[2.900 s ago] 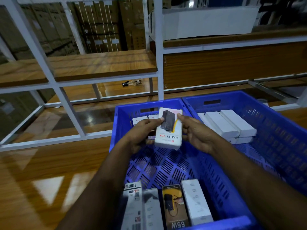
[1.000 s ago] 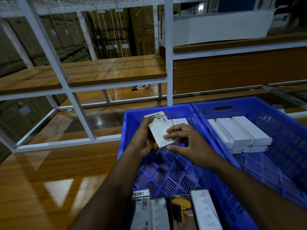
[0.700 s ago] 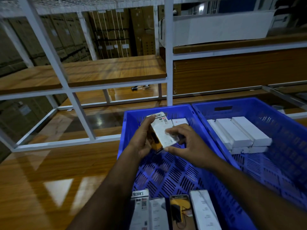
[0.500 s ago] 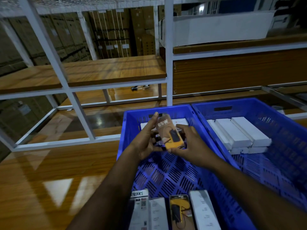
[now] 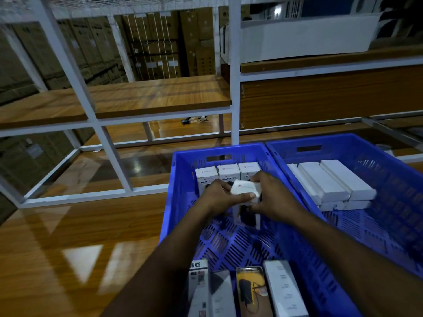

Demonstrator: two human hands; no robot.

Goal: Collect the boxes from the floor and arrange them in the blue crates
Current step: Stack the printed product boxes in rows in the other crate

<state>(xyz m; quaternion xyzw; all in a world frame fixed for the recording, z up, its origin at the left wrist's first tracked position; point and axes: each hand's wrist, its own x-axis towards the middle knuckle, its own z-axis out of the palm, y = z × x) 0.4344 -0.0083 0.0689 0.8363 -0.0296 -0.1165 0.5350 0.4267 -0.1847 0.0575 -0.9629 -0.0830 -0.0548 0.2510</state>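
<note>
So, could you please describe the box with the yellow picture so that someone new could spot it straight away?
Start at the left blue crate, the one both arms reach into. A row of four boxes lies along its near edge. The box with the yellow picture is third from the left, the only coloured face among white and grey ones.

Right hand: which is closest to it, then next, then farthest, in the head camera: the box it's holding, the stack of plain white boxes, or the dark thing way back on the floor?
From the right hand:
1. Held box, pinched between both hands over the left crate.
2. Stack of plain white boxes, to the right, in the right crate.
3. Dark thing on the floor, far back beneath the shelf.
</note>
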